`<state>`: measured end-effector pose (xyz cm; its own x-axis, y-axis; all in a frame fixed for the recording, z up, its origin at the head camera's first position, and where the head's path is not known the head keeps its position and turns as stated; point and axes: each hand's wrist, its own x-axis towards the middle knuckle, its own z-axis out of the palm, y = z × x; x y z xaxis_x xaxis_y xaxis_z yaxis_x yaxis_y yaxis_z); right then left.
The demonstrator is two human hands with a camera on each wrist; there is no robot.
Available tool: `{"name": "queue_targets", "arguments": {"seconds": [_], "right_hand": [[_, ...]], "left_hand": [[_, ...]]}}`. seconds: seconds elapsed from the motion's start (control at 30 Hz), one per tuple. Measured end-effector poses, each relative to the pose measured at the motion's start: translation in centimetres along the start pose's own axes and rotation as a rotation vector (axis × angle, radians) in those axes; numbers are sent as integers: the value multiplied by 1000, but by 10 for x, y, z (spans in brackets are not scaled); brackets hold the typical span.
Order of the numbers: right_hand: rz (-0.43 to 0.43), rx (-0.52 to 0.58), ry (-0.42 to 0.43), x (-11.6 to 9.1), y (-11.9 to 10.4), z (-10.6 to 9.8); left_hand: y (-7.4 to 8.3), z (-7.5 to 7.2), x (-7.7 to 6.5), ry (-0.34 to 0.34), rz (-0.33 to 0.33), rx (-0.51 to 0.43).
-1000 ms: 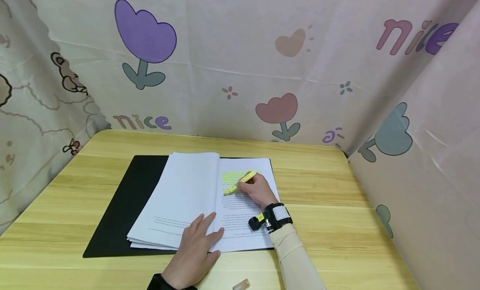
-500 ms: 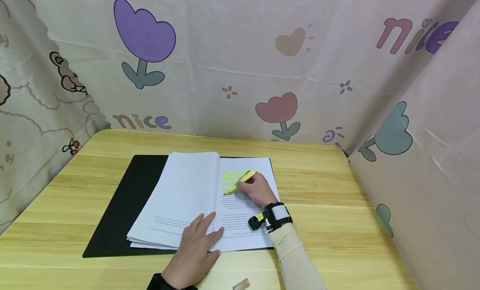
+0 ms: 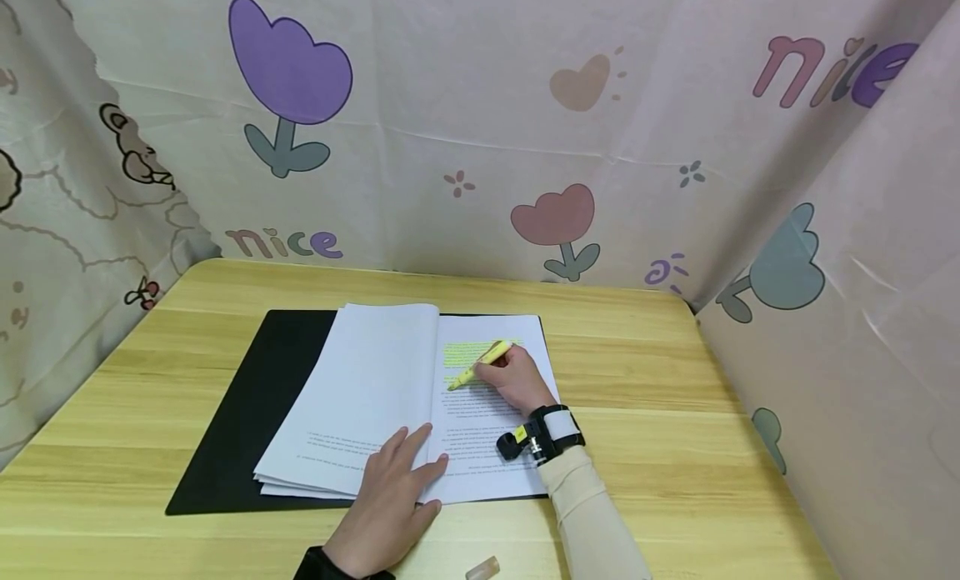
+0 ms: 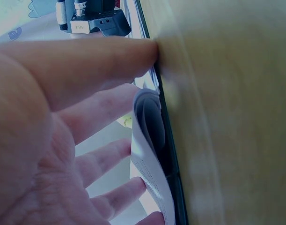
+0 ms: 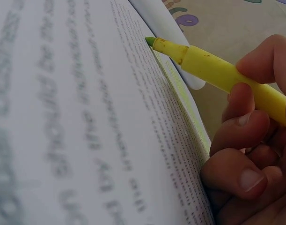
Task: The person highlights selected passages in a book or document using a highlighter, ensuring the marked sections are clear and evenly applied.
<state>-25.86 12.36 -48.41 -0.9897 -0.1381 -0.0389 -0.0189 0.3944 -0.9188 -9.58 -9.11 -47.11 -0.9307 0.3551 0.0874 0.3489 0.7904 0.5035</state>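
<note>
My right hand (image 3: 519,382) pinches a yellow highlighter (image 5: 213,68) between thumb and fingers. Its green-tinted tip meets the printed right page (image 3: 487,447), at the left end of a line just under a block of yellow-marked text (image 3: 463,353). With fingers spread and straight, my left hand (image 3: 390,497) rests on the lower part of the papers at the fold. The left page (image 3: 375,372) is mostly blank, with a few printed lines low down. In the left wrist view the paper (image 4: 150,159) curls up at its near edge beside the fingers.
A black folder (image 3: 247,413) lies open beneath the papers on the wooden table (image 3: 622,413). A small translucent cap (image 3: 482,568) lies at the front edge of the view. Printed cloth (image 3: 442,80) hangs behind and at both sides. A camera strap (image 3: 551,434) circles the right wrist.
</note>
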Motion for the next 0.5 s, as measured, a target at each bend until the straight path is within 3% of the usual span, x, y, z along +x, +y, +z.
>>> {"name": "queue_targets", "arguments": {"seconds": [0.5], "right_hand": [[-2, -30, 13, 0, -2, 0]], "left_hand": [[1, -1, 0, -10, -8, -3]]}}
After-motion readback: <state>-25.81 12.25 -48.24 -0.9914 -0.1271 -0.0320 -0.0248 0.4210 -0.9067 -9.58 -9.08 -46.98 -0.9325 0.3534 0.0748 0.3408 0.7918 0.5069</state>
